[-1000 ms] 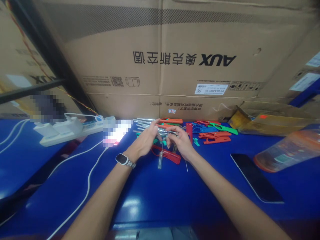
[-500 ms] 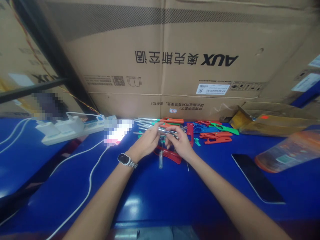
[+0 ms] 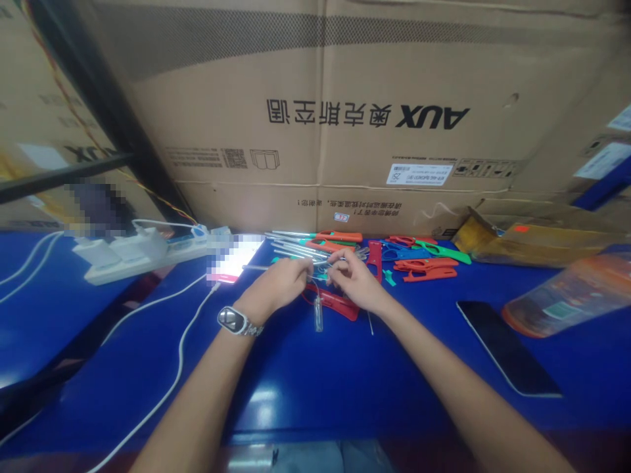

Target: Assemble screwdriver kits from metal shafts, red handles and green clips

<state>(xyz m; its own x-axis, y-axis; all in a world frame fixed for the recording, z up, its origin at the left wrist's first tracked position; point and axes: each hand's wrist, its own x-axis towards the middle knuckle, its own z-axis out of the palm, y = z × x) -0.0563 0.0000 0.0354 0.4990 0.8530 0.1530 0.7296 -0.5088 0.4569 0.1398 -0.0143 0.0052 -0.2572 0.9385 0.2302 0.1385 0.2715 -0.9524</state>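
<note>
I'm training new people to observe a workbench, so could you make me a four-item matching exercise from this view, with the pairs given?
1. watch
2. dark-screened phone
3. power strip
4. small clear cylinder

A. lying between the left forearm and the right forearm
B. white, with plugs in it
C. worn on the left wrist
D. flat on the blue table, beside the large jar

Pairs: 1-C, 2-D, 3-B, 4-A
</note>
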